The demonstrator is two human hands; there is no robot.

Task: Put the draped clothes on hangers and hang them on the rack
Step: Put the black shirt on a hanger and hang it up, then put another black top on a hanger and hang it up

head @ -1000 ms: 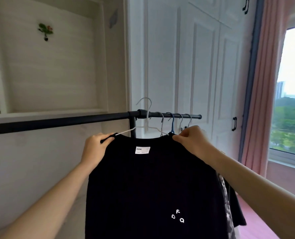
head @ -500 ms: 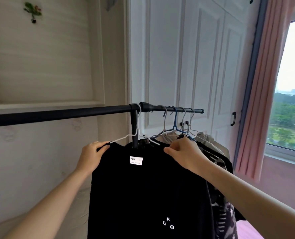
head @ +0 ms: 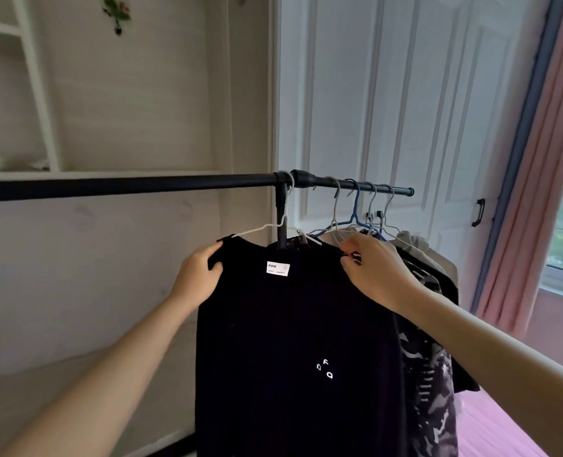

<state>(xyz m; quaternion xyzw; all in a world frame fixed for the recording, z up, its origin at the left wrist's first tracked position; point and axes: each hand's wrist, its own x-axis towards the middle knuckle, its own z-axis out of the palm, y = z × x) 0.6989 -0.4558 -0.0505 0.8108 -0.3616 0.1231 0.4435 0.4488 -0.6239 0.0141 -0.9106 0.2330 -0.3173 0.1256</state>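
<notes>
A black shirt (head: 293, 341) with a white neck label hangs on a white wire hanger (head: 267, 227). The hanger's hook sits over the black rack bar (head: 125, 186) beside the upright post. My left hand (head: 201, 275) grips the shirt's left shoulder. My right hand (head: 372, 268) pinches the shirt's right shoulder. Farther right on the bar hang several hangers (head: 359, 212) carrying other clothes (head: 431, 341), among them a grey garment and a camouflage one.
White wardrobe doors (head: 405, 94) stand behind the rack. A pink curtain (head: 537, 192) and a window fill the right edge. Pale wall shelves (head: 42, 169) are at the back left. A pink surface (head: 491, 430) lies at the lower right.
The shirt's hanger hook has gone from above the bar onto it beside the post. Both hands stayed on the shirt's shoulders and came down with it.
</notes>
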